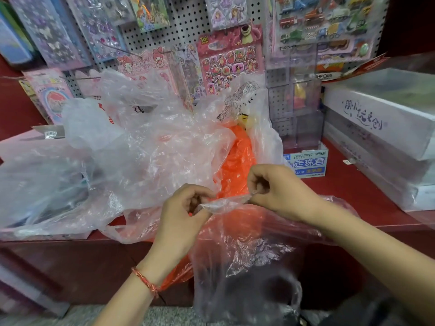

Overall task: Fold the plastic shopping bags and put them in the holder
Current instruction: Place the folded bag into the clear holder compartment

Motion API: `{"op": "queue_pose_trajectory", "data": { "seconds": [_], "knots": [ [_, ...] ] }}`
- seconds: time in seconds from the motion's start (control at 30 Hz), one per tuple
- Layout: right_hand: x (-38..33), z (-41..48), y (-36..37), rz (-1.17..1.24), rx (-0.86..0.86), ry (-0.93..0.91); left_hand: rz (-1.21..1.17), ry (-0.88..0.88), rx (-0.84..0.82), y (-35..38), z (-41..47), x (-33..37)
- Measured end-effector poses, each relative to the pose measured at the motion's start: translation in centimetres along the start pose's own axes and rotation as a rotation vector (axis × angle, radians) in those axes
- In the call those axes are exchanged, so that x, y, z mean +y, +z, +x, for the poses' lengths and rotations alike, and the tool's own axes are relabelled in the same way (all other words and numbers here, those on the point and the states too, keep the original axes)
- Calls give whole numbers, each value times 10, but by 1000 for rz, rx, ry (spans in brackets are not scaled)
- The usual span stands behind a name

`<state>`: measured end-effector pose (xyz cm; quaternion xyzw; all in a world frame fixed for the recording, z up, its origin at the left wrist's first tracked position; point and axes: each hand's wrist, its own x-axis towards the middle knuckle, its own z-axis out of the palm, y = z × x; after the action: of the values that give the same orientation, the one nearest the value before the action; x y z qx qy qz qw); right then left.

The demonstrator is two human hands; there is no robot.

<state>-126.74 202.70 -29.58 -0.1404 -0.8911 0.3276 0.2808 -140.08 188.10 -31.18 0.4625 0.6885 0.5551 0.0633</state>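
A clear plastic bag (237,260) hangs in front of the red counter, its top edge stretched between my two hands. My left hand (186,208) pinches the left end of that edge and my right hand (273,187) pinches the right end. Behind them, an orange bag (237,165) lies among a heap of crumpled clear and pinkish bags (146,147) on the counter. A clear bag printed with black drawings (240,100) stands up at the back of the heap. I cannot make out a holder.
The red counter (362,194) carries white boxes (381,128) at the right and a small blue-and-white box (308,163) behind my right hand. A pegboard (186,27) with hanging sticker sheets rises at the back. Clear acrylic cases (299,114) stand beside it.
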Motion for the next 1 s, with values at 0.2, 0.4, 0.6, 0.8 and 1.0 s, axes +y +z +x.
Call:
{"op": "queue_pose_trajectory", "data": {
  "seconds": [0.2,0.4,0.6,0.8,1.0],
  "knots": [
    [8,-7,-18,327,-164,107,-109,-47,-93,-3,0,10],
    [5,-10,-12,490,-203,153,-106,-100,-201,0,-1,5],
    [4,-12,-9,585,-119,264,-30,-138,-94,6,-5,14],
    [1,-13,-9,547,-95,272,-155,-159,-55,6,-7,15],
    [3,-14,-8,409,-69,249,-363,-312,-151,1,-6,11]
  ]
}}
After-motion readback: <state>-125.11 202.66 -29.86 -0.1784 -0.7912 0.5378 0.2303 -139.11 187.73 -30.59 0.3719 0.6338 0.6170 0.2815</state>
